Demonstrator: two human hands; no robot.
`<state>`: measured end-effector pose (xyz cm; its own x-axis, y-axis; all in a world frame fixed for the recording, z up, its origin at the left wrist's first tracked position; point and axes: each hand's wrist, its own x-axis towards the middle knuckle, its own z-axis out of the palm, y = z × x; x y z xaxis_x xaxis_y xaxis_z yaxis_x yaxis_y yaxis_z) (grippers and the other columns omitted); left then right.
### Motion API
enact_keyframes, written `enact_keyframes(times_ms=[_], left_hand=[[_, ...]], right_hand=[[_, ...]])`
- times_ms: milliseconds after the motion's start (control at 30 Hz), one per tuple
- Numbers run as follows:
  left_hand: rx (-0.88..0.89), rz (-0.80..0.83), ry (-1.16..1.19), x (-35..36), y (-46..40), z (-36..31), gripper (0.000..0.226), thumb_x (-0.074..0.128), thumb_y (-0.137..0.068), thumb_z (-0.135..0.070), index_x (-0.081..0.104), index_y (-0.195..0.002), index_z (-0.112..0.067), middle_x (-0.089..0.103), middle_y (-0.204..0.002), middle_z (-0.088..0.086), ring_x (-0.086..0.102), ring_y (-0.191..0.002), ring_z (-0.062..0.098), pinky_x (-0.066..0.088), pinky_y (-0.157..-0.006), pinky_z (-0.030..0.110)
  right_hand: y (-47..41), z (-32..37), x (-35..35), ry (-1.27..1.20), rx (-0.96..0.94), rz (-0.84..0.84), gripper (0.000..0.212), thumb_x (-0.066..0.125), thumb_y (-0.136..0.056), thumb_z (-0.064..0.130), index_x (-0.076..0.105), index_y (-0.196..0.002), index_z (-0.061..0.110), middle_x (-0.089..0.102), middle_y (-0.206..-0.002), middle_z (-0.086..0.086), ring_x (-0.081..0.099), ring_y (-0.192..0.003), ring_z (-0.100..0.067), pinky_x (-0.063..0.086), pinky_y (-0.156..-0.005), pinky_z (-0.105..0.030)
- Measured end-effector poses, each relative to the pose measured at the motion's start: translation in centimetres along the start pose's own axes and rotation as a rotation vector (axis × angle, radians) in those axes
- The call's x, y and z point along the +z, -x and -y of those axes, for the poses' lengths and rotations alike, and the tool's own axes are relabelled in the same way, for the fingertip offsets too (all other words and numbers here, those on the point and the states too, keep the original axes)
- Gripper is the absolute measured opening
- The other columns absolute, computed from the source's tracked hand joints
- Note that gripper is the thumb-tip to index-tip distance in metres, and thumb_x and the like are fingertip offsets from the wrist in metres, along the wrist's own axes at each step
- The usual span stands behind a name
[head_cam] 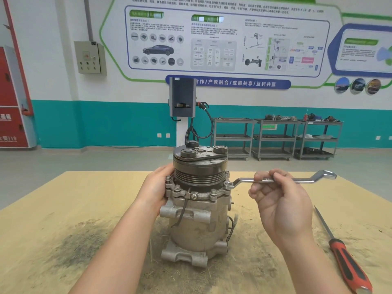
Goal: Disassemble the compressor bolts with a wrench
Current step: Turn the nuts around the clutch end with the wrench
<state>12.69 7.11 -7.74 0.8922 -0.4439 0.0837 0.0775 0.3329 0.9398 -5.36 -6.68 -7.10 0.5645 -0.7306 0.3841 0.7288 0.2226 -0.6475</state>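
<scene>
A grey metal compressor stands upright on the wooden table, its black pulley on top. Several bolts ring the flange below the pulley. My left hand grips the compressor's left side at the flange. My right hand holds the shaft of a silver ring wrench, fingers curled over it. The wrench lies roughly level, and its left ring end sits on a bolt at the flange's right side.
A screwdriver with a red and black handle lies on the table at the right. Dark stains mark the tabletop at the left. Behind the table are a charging post and several grey shelf carts along the wall.
</scene>
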Motion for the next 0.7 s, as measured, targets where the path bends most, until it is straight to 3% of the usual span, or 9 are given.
enact_keyframes(times_ms=[100,200,267,333,367,433,533,600,700], left_hand=[[0.014,-0.010,-0.007,-0.1,-0.3,0.1,0.020,0.057,-0.096,-0.018,0.066,-0.104,-0.002,0.076,-0.077,0.005,0.074,-0.067,0.016,0.054,-0.049,0.023],[0.030,-0.016,-0.009,-0.1,-0.2,0.0,0.015,0.056,-0.096,-0.016,0.065,-0.096,-0.003,0.075,-0.071,0.004,0.073,-0.063,0.015,0.054,-0.049,0.023],[0.010,0.004,0.026,0.0,0.0,0.1,0.022,0.058,-0.095,-0.019,0.067,-0.101,0.000,0.075,-0.084,0.012,0.074,-0.079,0.025,0.059,-0.068,0.035],[-0.047,0.036,0.071,0.0,0.2,0.1,0.036,0.062,-0.092,-0.025,0.066,-0.114,0.003,0.071,-0.105,0.023,0.068,-0.101,0.037,0.053,-0.093,0.051],[-0.063,0.049,0.073,0.0,0.3,0.0,0.041,0.064,-0.089,-0.029,0.067,-0.115,0.003,0.070,-0.108,0.024,0.068,-0.104,0.038,0.052,-0.095,0.053],[-0.038,0.037,0.033,-0.1,0.0,0.0,0.036,0.066,-0.086,-0.030,0.070,-0.105,0.000,0.074,-0.099,0.019,0.073,-0.090,0.029,0.059,-0.075,0.039],[0.022,-0.002,0.000,-0.1,-0.4,0.1,0.022,0.059,-0.095,-0.021,0.066,-0.105,-0.003,0.077,-0.084,0.008,0.074,-0.072,0.017,0.055,-0.054,0.025],[0.036,-0.014,0.008,-0.2,-0.5,0.0,0.014,0.056,-0.097,-0.015,0.063,-0.101,-0.003,0.076,-0.073,0.004,0.073,-0.064,0.013,0.054,-0.048,0.023],[0.041,-0.010,0.003,-0.2,-0.3,0.1,0.013,0.054,-0.097,-0.012,0.064,-0.095,-0.004,0.075,-0.069,0.002,0.072,-0.060,0.012,0.052,-0.045,0.021]], right_hand=[[2.1,-1.5,0.9,0.224,-0.369,-0.022,0.019,0.035,-0.100,0.012,0.049,-0.089,0.019,0.066,-0.071,-0.006,0.059,-0.054,-0.020,0.049,-0.054,-0.026],[4.0,-3.0,1.7,0.593,-0.714,0.221,0.017,0.042,-0.101,0.030,0.057,-0.093,0.028,0.064,-0.086,0.008,0.063,-0.072,-0.010,0.050,-0.067,-0.015],[4.4,-3.4,1.8,0.773,-0.849,0.373,0.019,0.053,-0.097,0.029,0.064,-0.091,0.016,0.064,-0.087,0.008,0.063,-0.081,-0.007,0.050,-0.075,-0.016],[4.4,-3.4,1.9,0.878,-0.902,0.434,0.022,0.061,-0.091,0.026,0.068,-0.085,0.005,0.066,-0.088,0.002,0.063,-0.086,-0.010,0.052,-0.079,-0.020],[4.3,-3.3,1.9,0.893,-0.904,0.446,0.024,0.061,-0.090,0.027,0.069,-0.086,0.005,0.066,-0.090,0.003,0.063,-0.087,-0.010,0.052,-0.081,-0.021],[4.3,-2.8,1.9,0.827,-0.853,0.425,0.023,0.053,-0.096,0.031,0.067,-0.093,0.013,0.066,-0.092,0.009,0.064,-0.087,-0.007,0.052,-0.080,-0.019],[3.7,-1.3,1.9,0.524,-0.597,0.218,0.020,0.041,-0.100,0.030,0.059,-0.091,0.032,0.067,-0.088,0.005,0.065,-0.073,-0.011,0.053,-0.068,-0.021],[3.0,-0.3,1.6,0.317,-0.449,0.076,0.021,0.037,-0.101,0.024,0.055,-0.090,0.025,0.069,-0.082,-0.005,0.063,-0.064,-0.018,0.052,-0.062,-0.026],[1.9,0.3,0.9,0.113,-0.234,-0.006,0.022,0.032,-0.106,0.015,0.049,-0.093,0.011,0.069,-0.072,-0.008,0.059,-0.055,-0.018,0.051,-0.056,-0.026]])
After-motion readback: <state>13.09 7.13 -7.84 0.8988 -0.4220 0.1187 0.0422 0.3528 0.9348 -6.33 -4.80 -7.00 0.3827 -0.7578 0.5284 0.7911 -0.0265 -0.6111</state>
